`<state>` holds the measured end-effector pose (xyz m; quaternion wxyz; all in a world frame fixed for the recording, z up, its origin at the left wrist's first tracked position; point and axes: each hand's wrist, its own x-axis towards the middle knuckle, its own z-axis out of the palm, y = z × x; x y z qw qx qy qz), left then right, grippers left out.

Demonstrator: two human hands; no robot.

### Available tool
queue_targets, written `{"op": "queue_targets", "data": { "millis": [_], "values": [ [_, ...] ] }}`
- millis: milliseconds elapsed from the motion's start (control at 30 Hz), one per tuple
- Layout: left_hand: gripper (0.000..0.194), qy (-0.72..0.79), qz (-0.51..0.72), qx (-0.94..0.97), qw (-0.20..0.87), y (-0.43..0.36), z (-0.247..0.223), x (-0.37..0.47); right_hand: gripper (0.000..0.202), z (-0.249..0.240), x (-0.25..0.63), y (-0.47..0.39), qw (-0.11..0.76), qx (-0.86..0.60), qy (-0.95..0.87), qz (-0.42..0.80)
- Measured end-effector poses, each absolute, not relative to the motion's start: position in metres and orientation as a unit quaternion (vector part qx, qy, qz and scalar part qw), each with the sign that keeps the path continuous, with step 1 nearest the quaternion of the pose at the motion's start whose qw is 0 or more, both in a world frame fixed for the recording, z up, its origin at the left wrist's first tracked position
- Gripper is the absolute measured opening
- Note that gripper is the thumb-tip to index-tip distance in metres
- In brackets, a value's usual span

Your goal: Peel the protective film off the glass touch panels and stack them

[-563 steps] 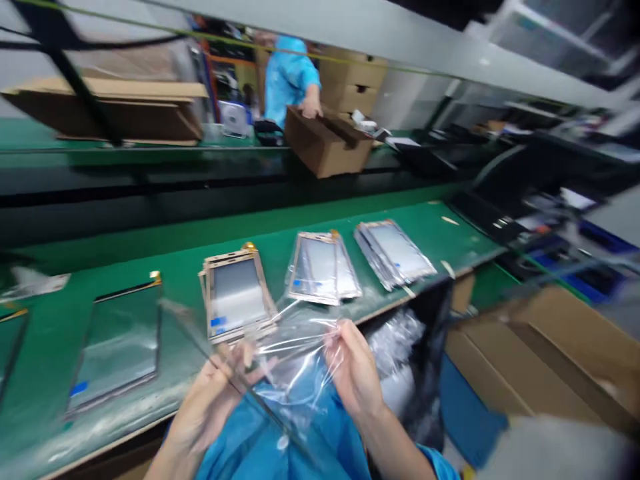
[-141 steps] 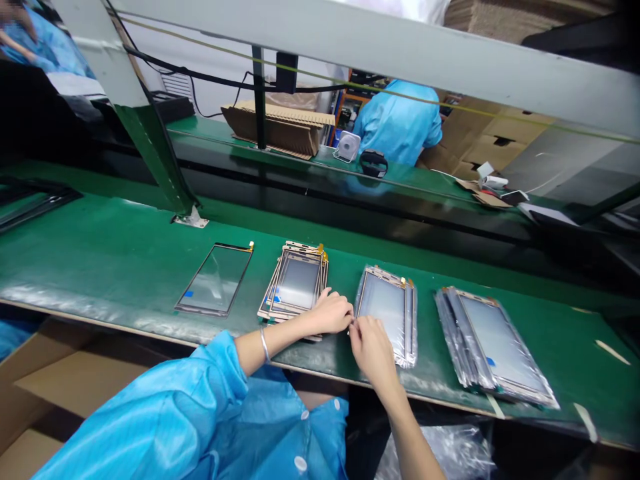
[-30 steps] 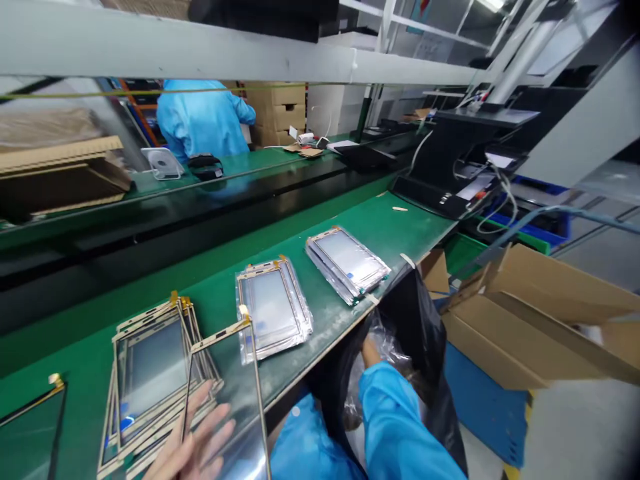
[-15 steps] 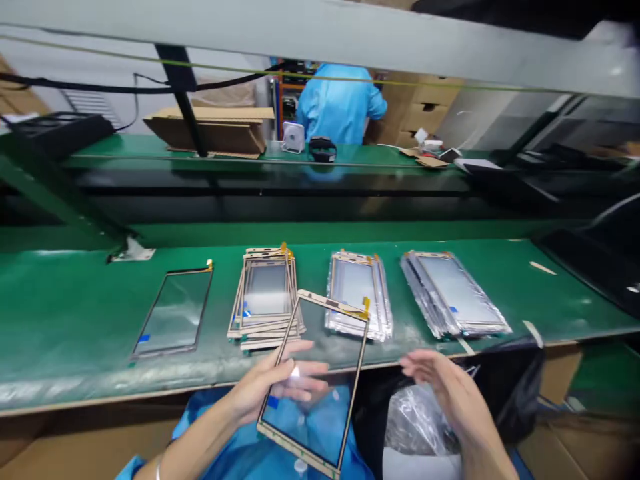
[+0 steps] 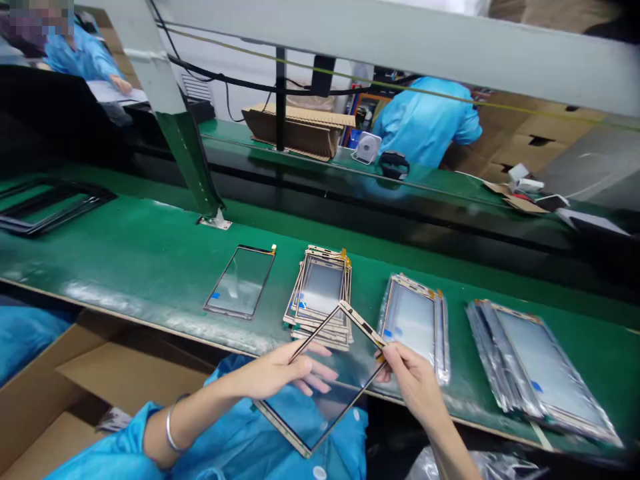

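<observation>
**Panel [image 5: 350, 373] tilted between two hands**

Nearest us, crumpled plastic [image 5: 470, 463] shows at lower right, and an open carton [image 5: 115, 360] sits at lower left.

We have the panel at the front edge of the worktop [image 5: 150, 260], over our lap, one corner pointing away. Our left hand [image 5: 283, 373] grasps its left rim, fingers spread across the glass, perhaps to bear the weight; our right hand [image 5: 413, 380] pinches the right corner, which would steady the tilt.

Beyond, groups stand apart in a row: a dark-rimmed sheet [image 5: 240, 283], a loose stack [image 5: 320, 287], a wrapped pair [image 5: 413, 317] and a wrapped stack [image 5: 537, 360]. The gaps probably stop bare and wrapped ones mixing, all within our reach. Black frames [image 5: 50, 207] lie well off to the left.

Farther back are a fan [image 5: 367, 147] and a co-worker [image 5: 430, 123] in blue, back turned.
</observation>
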<state>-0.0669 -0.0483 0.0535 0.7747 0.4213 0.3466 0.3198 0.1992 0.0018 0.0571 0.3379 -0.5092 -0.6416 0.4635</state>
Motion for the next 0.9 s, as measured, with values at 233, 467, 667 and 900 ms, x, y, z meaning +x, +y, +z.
{"op": "queue_targets", "data": {
  "millis": [233,467,667,900],
  "values": [
    [0.038,0.389,0.188,0.531,0.729,-0.042,0.089,-0.089,0.02,0.085,0.19,0.013,0.261,-0.437,-0.782,0.36],
    [0.037,0.387,0.146,0.576,0.706,-0.041,0.095,-0.089,0.013,0.115,0.176,0.018,0.178,-0.378,-0.848,0.327],
    [0.038,0.376,0.14,0.576,0.713,-0.038,0.095,-0.088,0.016,0.117,0.179,0.016,0.163,-0.328,-0.898,0.243],
    [0.04,0.26,0.107,0.487,0.827,-0.02,0.071,-0.093,0.013,0.106,0.19,0.002,0.322,-0.285,-0.9,0.074]
  ]
}}
